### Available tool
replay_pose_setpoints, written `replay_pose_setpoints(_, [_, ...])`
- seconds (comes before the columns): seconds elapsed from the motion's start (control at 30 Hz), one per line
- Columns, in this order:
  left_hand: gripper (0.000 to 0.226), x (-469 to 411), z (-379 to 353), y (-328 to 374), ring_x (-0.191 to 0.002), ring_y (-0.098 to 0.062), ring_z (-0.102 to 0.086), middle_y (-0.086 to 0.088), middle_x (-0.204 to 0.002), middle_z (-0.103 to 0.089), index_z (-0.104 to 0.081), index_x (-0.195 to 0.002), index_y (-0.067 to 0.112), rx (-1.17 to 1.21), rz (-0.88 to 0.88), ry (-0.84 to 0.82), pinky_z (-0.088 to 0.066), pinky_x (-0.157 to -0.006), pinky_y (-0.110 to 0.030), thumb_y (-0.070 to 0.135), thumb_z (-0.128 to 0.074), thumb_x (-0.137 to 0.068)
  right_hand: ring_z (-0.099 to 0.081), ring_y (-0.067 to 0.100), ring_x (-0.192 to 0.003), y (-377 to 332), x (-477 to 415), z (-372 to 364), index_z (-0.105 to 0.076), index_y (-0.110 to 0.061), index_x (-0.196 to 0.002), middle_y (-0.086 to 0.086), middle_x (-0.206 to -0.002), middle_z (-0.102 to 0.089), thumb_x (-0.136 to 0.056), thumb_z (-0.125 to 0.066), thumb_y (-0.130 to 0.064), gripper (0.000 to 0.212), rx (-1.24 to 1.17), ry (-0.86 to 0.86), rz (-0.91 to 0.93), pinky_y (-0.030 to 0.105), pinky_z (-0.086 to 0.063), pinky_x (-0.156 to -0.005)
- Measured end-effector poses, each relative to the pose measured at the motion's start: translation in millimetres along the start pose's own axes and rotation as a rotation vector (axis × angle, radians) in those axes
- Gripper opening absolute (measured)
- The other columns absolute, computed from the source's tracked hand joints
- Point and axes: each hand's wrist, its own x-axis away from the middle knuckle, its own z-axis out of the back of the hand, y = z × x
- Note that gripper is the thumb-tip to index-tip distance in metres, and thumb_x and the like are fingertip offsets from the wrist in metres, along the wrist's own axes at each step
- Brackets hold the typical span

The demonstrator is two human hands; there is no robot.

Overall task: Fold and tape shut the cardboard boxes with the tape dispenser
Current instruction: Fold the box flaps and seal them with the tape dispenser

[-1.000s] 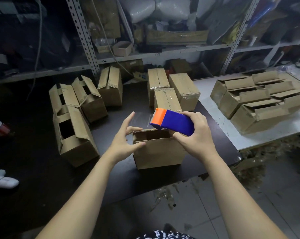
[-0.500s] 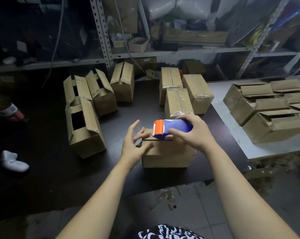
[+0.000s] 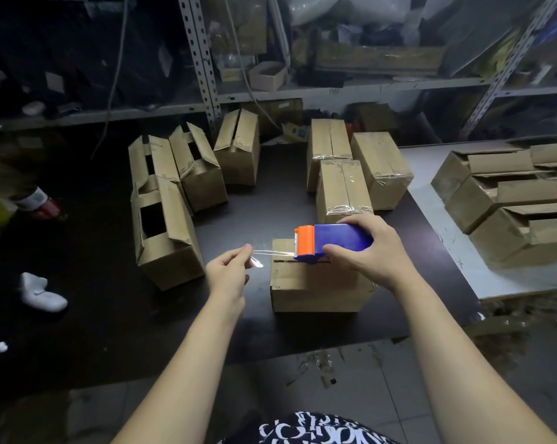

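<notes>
The dispenser [image 3: 333, 241], blue with an orange front, is gripped from above by the right hand [image 3: 367, 251] just right of the frame's centre, the fingers wrapped over its far side and the thumb along its near side. Its base is rested on the top of the box [image 3: 315, 283] at centre, over the slot between the folded flaps. From the orange end a strip of clear tape [image 3: 270, 253] is stretched leftward, past the left edge of the box. The free end of that strip is pinched between thumb and fingertips of the left hand [image 3: 230, 272], which is held in the air left of the box and apart from it.

The box is stood on a dark table [image 3: 110, 299] that fills the middle of the frame. Above the dispenser, three taped boxes [image 3: 344, 187] are grouped close together. At centre left, four untaped boxes [image 3: 165, 232] are clustered, their flaps loose and dark openings showing. At the right edge, more open boxes [image 3: 507, 206] are stacked on a pale table [image 3: 447, 245]. Metal shelving [image 3: 350, 91] crowded with goods is seen across the top of the frame. A white shoe [image 3: 42, 293] is seen at the lower left edge.
</notes>
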Motion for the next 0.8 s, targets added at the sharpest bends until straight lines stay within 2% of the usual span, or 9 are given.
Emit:
replay_pose_setpoints(0.23, [0.011, -9.3, -9.1, -23.2, -0.078, -0.016, -0.063, -0.005, -0.084, -0.069, -0.075, -0.09, 0.01, -0.02, 0.151, 0.095, -0.051, -0.069, -0.03, 0.02, -0.078, -0.091, -0.057, 0.003, -0.108, 0.8, -1.5, 1.1, -0.065, -0.031, -0.117, -0.02, -0.114, -0.06, -0.071, -0.089, -0.055, 0.057, 0.012, -0.037, 0.008, 0.021, -0.051, -0.083])
replay_pose_setpoints(0.4, [0.014, -7.5, -23.9, -41.8, -0.089, -0.015, -0.064, -0.001, -0.095, -0.073, -0.077, -0.1, 0.01, -0.112, 0.152, 0.053, -0.057, -0.081, -0.034, 0.022, -0.077, -0.093, -0.055, 0.003, -0.11, 1.8, -2.6, -3.0, -0.066, -0.029, -0.12, -0.017, -0.115, -0.061, -0.071, -0.088, -0.056, 0.06, 0.033, -0.018, 0.026, 0.019, -0.048, -0.083])
replay_pose_setpoints(0.47, [0.012, -5.6, -28.5, -44.7, -0.086, -0.012, -0.065, 0.001, -0.094, -0.074, -0.078, -0.098, 0.011, -0.123, 0.14, 0.03, -0.053, -0.071, -0.028, 0.022, -0.076, -0.093, -0.055, 0.004, -0.111, 2.7, -1.6, -4.0, -0.065, -0.029, -0.121, -0.017, -0.117, -0.061, -0.071, -0.088, -0.057, 0.062, 0.035, -0.017, 0.036, 0.02, -0.049, -0.084])
replay_pose_setpoints(0.5, [0.012, -6.6, -29.1, -45.6, -0.086, -0.011, -0.065, 0.001, -0.094, -0.075, -0.078, -0.098, 0.012, -0.127, 0.141, 0.019, -0.053, -0.072, -0.028, 0.023, -0.077, -0.093, -0.054, 0.004, -0.111, 3.3, -0.9, -4.3, -0.065, -0.028, -0.122, -0.016, -0.117, -0.061, -0.071, -0.088, -0.057, 0.063, 0.038, -0.019, 0.038, 0.019, -0.049, -0.084])
replay_pose_setpoints(0.57, [0.023, -12.3, -27.3, -47.2, -0.094, -0.016, -0.068, 0.0, -0.1, -0.075, -0.077, -0.1, 0.014, -0.153, 0.154, 0.006, -0.058, -0.089, -0.037, 0.031, -0.083, -0.086, -0.054, 0.004, -0.112, 3.3, -0.8, -4.7, -0.064, -0.028, -0.124, -0.015, -0.118, -0.06, -0.072, -0.087, -0.057, 0.063, 0.044, -0.017, 0.036, 0.017, -0.046, -0.083])
replay_pose_setpoints(0.63, [0.039, -13.6, -24.5, -44.4, -0.104, -0.022, -0.065, -0.001, -0.11, -0.07, -0.071, -0.108, 0.016, -0.196, 0.16, 0.086, -0.057, -0.097, -0.047, 0.036, -0.089, -0.08, -0.053, 0.004, -0.111, 2.7, -1.0, -4.4, -0.065, -0.028, -0.124, -0.015, -0.119, -0.06, -0.073, -0.087, -0.056, 0.063, 0.044, -0.007, 0.036, 0.015, -0.044, -0.084])
replay_pose_setpoints(0.67, [0.041, -12.9, -23.7, -42.6, -0.104, -0.024, -0.065, -0.003, -0.114, -0.067, -0.067, -0.11, 0.018, -0.225, 0.131, 0.146, -0.058, -0.095, -0.047, 0.034, -0.089, -0.079, -0.053, 0.004, -0.11, 2.5, -1.1, -4.5, -0.066, -0.027, -0.124, -0.015, -0.118, -0.06, -0.073, -0.087, -0.056, 0.062, 0.047, -0.002, 0.038, 0.014, -0.044, -0.084])
replay_pose_setpoints(0.73, [0.024, -11.8, -25.0, -41.2, -0.093, -0.021, -0.069, -0.004, -0.109, -0.072, -0.069, -0.102, 0.019, -0.223, 0.012, 0.195, -0.061, -0.082, -0.037, 0.029, -0.084, -0.087, -0.052, 0.004, -0.11, 3.2, -1.4, -5.2, -0.067, -0.027, -0.125, -0.015, -0.118, -0.06, -0.074, -0.086, -0.056, 0.062, 0.057, 0.008, 0.041, 0.014, -0.043, -0.085])
replay_pose_setpoints(0.8, [0.011, -1.2, -32.9, -34.4, -0.084, -0.014, -0.068, 0.001, -0.095, -0.075, -0.076, -0.095, 0.019, -0.24, -0.096, 0.113, -0.055, -0.07, -0.027, 0.03, -0.074, -0.095, -0.052, 0.005, -0.11, 3.7, -2.1, -7.7, -0.067, -0.027, -0.126, -0.015, -0.118, -0.061, -0.076, -0.081, -0.061, 0.062, 0.073, 0.033, 0.042, 0.015, -0.043, -0.087])
